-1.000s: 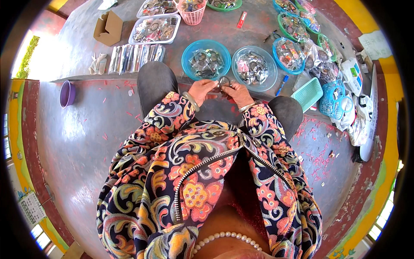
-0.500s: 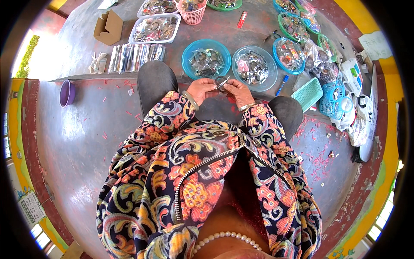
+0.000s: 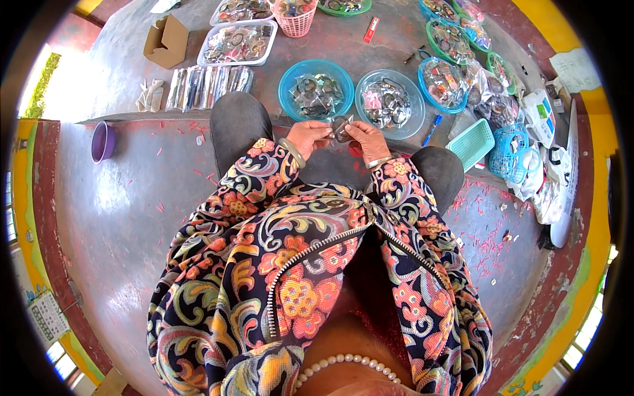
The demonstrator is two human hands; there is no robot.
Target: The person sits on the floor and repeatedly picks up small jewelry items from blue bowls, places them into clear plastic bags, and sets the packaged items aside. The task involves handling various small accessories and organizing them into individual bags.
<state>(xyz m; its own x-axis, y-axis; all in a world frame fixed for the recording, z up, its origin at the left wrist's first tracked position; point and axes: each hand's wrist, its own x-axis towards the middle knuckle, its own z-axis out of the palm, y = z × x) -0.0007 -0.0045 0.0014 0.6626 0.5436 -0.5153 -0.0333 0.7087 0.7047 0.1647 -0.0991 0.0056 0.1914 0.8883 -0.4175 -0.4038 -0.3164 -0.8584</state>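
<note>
Between my two hands is a small clear plastic packet [image 3: 341,129] with a dark, rounded item inside, too small to name. My left hand [image 3: 309,137] pinches its left edge and my right hand [image 3: 367,139] its right edge, both closed at the fingertips. They are held above the gap between my knees. Just beyond my left hand stands a blue bowl [image 3: 283,99] of small packets with dark rings in them. A clear bowl [image 3: 419,119] with similar packets stands just beyond my right hand.
Far left are a cardboard box [image 3: 166,43], a row of flat packets [image 3: 208,88] and a white tray [image 3: 267,58]. A pink basket [image 3: 295,26] stands behind. To the right lie a blue marker [image 3: 432,130], a green basket [image 3: 471,145] and several filled bowls. A purple bowl [image 3: 103,142] sits lower left.
The packet has turned between my fingers, so its dark, rounded content now shows more broadly. My hands have stayed nearly in place, and the bowls have not moved.
</note>
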